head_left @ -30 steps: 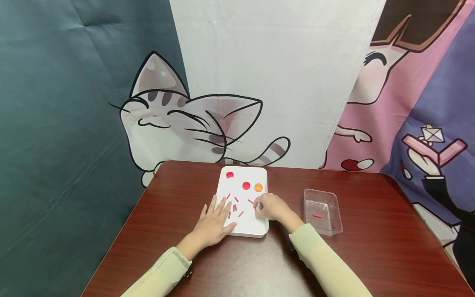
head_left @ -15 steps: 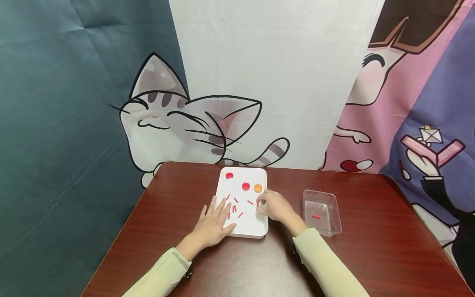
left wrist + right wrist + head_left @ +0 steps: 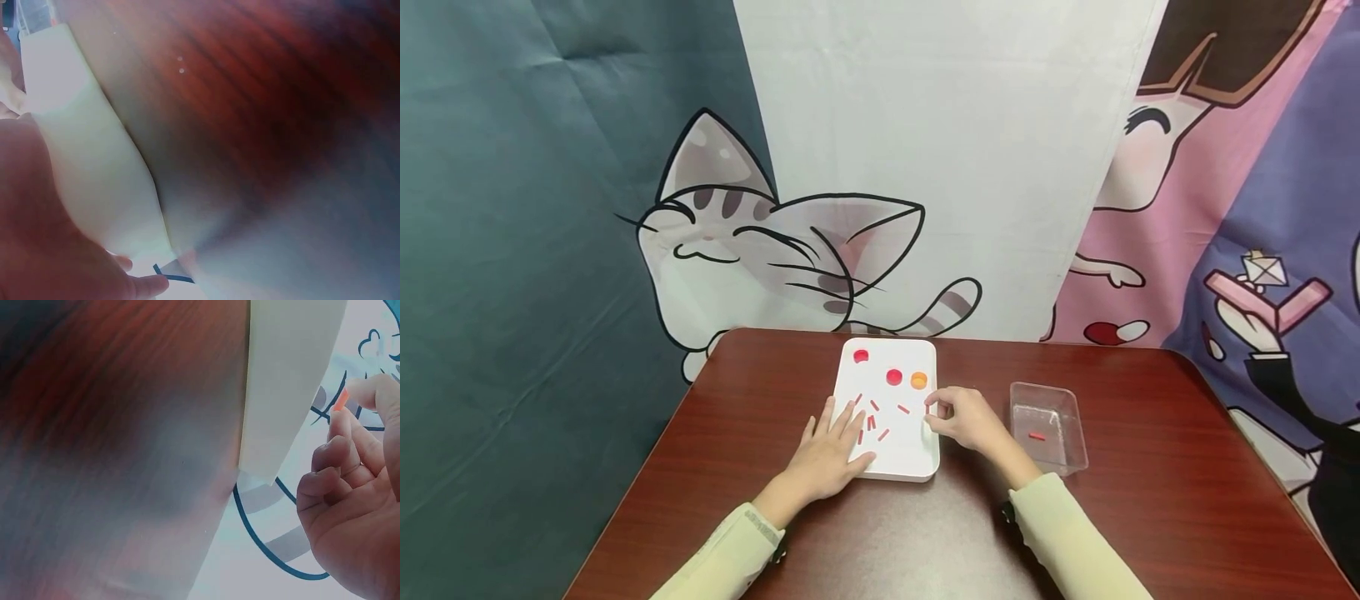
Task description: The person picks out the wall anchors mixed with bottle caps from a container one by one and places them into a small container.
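Observation:
A white tray-like board (image 3: 910, 454) lies on the table, with several small red sticks (image 3: 883, 435) scattered over its middle. My left hand (image 3: 822, 458) rests spread on the board's left edge, fingers straight, and its thumb lies over the near left part. At the board's right edge my right hand (image 3: 966, 417) pinches one short red stick (image 3: 341, 399) between thumb and index finger, the other fingers curled in. Two red round pieces (image 3: 894, 377) and an orange round piece (image 3: 919, 381) sit toward the board's far end.
A clear plastic box (image 3: 1078, 446) with a single red stick (image 3: 1037, 437) in it stands right of the board. The brown wooden table (image 3: 880, 542) ends at a cartoon-printed backdrop (image 3: 1000, 167).
My right hand, with the red stick pinched, has moved right from over the board to its right edge. The left hand stays on the board. The head view has shifted slightly.

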Demonstrator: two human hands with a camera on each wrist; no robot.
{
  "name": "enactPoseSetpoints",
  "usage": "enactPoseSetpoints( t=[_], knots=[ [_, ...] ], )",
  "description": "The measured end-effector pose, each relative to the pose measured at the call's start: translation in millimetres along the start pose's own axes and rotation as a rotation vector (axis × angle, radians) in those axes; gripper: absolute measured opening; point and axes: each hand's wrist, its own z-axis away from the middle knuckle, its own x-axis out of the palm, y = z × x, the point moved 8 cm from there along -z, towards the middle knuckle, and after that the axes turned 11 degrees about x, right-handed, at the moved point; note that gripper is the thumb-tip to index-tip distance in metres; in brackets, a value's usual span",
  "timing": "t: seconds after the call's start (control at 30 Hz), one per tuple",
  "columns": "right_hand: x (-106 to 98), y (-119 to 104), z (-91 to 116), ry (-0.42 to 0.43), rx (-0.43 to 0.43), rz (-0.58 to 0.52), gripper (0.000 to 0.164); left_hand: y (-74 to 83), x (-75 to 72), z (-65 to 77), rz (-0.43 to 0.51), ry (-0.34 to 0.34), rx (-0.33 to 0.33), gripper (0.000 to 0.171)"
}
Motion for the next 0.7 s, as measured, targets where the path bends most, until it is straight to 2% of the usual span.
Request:
enactPoseSetpoints(
  t=[0.27,0.47,0.7],
  knots=[
    [-11,-3,12,0.019,-0.007,-0.078,0.018,0.3,-1.0,0.9,0.010,0.003,0.002,0.075],
    [-20,-4,20,0.042,-0.003,-0.102,0.021,0.1,-1.0,0.7,0.011,0.009,0.003,0.075],
    [-29,2,27,0.063,0.020,-0.118,0.017,-0.6,-0.5,0.4,0.010,0.010,0.004,0.075]
  ],
)
